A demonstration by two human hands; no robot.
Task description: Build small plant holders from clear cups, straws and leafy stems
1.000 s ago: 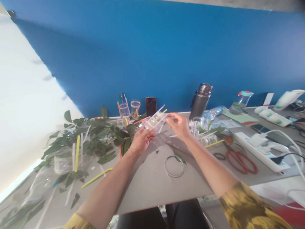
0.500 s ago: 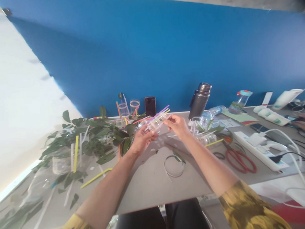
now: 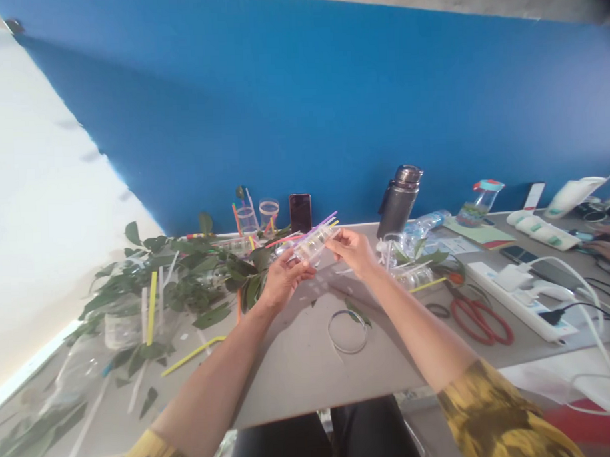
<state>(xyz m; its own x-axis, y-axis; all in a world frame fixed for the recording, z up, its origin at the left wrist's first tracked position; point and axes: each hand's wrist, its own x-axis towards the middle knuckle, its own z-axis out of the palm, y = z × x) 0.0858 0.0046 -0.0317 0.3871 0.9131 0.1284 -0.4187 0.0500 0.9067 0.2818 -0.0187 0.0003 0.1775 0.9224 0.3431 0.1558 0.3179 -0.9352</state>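
Between my two hands, tilted above the desk, is a clear plastic cup [image 3: 313,245] with ridged sides. Purple and yellow drinking straws [image 3: 326,221] lie along its upper side. My left hand [image 3: 285,277] grips its lower left end, thumb in front and fingers partly behind it. My right hand [image 3: 352,249] pinches the other end between thumb and fingertips. Below the hands a coil of thin wire [image 3: 347,331] rests on the desk. Leafy twigs [image 3: 191,279] and loose straws spread out to the left, close to my left forearm.
A phone [image 3: 300,212] leans on the blue partition. Right of it stand a dark thermos [image 3: 401,202] and a crumpled plastic bottle [image 3: 427,224]. Red-handled scissors [image 3: 481,321] lie beside a white power strip [image 3: 520,301] with cables. Another person's hand [image 3: 608,246] is at the far right.
Very little differs. Both hands keep hold of the cup in nearly the same place, with only a slight shift of the fingers.
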